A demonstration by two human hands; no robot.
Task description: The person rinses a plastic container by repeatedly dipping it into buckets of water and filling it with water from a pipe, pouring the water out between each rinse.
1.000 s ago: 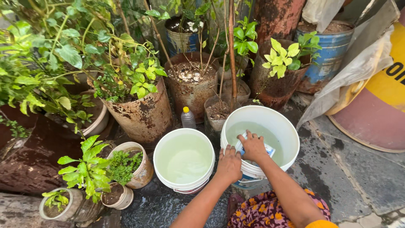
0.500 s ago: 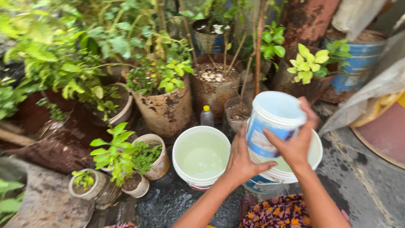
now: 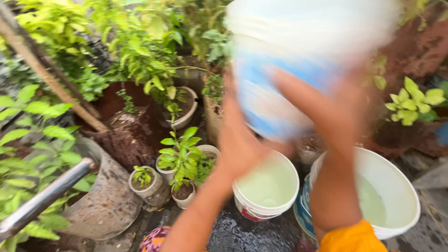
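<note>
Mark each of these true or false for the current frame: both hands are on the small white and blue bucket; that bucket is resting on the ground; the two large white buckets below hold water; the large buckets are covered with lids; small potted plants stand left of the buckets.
1. Both hands, left hand and right hand, grip the small white and blue bucket. True.
2. That bucket rests on the ground. False: it is raised high, close to the camera and blurred.
3. The left white bucket and the right white bucket hold water. True.
4. The large buckets have lids on. False: both are open-topped.
5. Small potted plants stand left of the buckets. True.
</note>
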